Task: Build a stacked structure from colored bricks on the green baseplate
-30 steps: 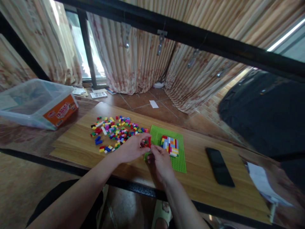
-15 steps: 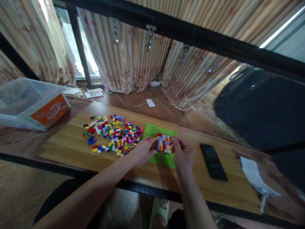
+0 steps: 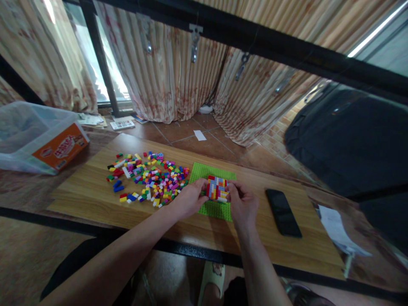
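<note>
A multicoloured block of joined toy bricks (image 3: 217,189), with red, blue, yellow and white rows, is over the green studded baseplate (image 3: 204,170). My left hand (image 3: 190,197) grips its left side, thumb and fingers closed at the edge. On the opposite side, my right hand (image 3: 242,202) pinches the block's right edge. My fingers cover both ends of the block. Whether its underside touches the baseplate, I cannot tell. Left of the baseplate, many loose toy bricks (image 3: 165,183) lie spread over the wooden board (image 3: 86,191).
A black phone (image 3: 283,213) lies on the board to the right, with white paper (image 3: 339,231) past it. At the far left stands a clear plastic bin (image 3: 25,146) with an orange label. A dark metal bar (image 3: 223,29) crosses above, before the curtains (image 3: 165,72).
The view has shifted slightly, so the whole scene sits a little further left. Both hands keep hold of the brick block, which looks slightly tilted compared with before.
</note>
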Demonstrator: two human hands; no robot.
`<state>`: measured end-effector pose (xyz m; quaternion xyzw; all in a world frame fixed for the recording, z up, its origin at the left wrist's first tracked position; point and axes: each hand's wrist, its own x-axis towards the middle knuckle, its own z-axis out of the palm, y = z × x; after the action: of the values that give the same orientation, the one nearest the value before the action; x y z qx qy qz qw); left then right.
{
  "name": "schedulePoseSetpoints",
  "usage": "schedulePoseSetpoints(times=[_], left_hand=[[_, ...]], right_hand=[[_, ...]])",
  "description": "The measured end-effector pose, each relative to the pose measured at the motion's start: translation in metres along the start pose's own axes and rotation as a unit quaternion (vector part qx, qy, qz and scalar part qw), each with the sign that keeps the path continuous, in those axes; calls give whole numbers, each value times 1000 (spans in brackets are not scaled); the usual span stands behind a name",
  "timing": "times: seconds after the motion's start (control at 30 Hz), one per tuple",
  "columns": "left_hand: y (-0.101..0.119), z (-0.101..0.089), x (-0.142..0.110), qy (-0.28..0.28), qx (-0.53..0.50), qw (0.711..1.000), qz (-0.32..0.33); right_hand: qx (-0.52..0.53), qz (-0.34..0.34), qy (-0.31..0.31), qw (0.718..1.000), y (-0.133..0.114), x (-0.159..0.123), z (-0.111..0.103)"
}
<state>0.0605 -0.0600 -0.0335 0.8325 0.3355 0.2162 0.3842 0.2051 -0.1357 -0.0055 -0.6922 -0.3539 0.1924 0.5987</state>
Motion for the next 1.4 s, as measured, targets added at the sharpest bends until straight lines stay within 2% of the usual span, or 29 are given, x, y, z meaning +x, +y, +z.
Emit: schedulePoseSetpoints(times=[0.33, 0.53, 0.6, 0.7, 0.8, 0.93, 1.17, 1.4], left_hand=[[-2, 0, 0, 10, 12, 1000, 10], [-4, 0, -1, 14, 0, 999, 41], [-4, 0, 0, 20, -11, 999, 49], [-5, 1, 2, 31, -36, 998, 40], [-6, 3, 3, 46, -74, 996, 20], [-3, 5, 5, 57, -104, 993, -8], [4, 3, 8, 57, -58, 996, -30], [4, 5, 5, 57, -16, 998, -11]], right_hand=[[-45, -9, 11, 999, 4, 5, -4], [-153, 0, 15, 988, 19, 16, -13], [-191, 11, 7, 982, 26, 19, -13], [-184, 18, -37, 982, 35, 18, -8], [-176, -5, -70, 982, 39, 15, -3], [-233, -31, -72, 969, 40, 12, -1], [-286, -39, -66, 955, 37, 10, 0], [-303, -59, -61, 949, 37, 10, 1]])
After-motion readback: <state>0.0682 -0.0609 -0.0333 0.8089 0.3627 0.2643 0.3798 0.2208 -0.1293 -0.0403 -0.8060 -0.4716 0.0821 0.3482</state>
